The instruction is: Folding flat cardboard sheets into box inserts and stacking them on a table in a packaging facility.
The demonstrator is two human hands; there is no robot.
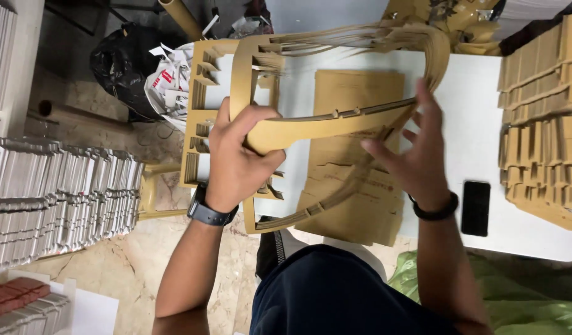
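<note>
Bending in the middle, the brown cardboard frame (335, 118) hangs just above the white tabletop (478, 111). The left hand (239, 158) is closed tight around its curved strip. The right hand (416, 155) is wide open, with its fingers (425, 102) touching the frame's far edge. Under the frame lies a pile of flat brown sheets (354, 186). Beside the right hand sits a black phone (476, 208). Past the phone stand stacks of cut cardboard (540, 118). Left of the frame, a black bag (121, 65) holds paper scraps.
</note>
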